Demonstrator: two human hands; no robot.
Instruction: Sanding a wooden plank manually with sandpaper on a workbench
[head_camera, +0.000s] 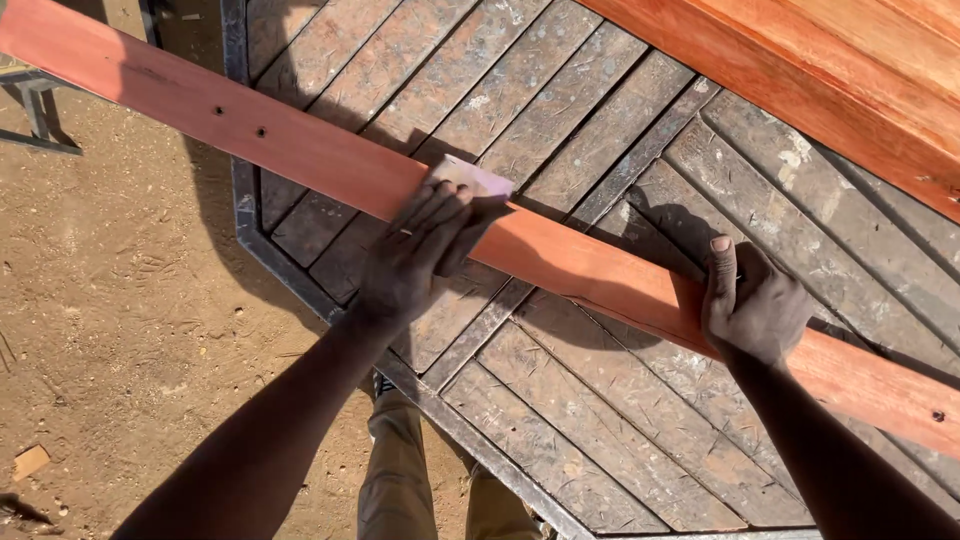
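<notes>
Sandy ground lies under a worn slatted table (560, 130) with a dark metal rim. Across it runs a long reddish plank (300, 150), smooth-faced with two small holes far beyond the left hand (415, 255). That hand presses a folded pale sheet of sandpaper (470, 178) flat on the plank's top. The right hand (752, 305) is clenched over the plank's near edge, steadying it. Good sanding here would mean even pressure along the grain, the plank pinned firmly. A thicker orange beam (850, 70) lies past the right hand.
</notes>
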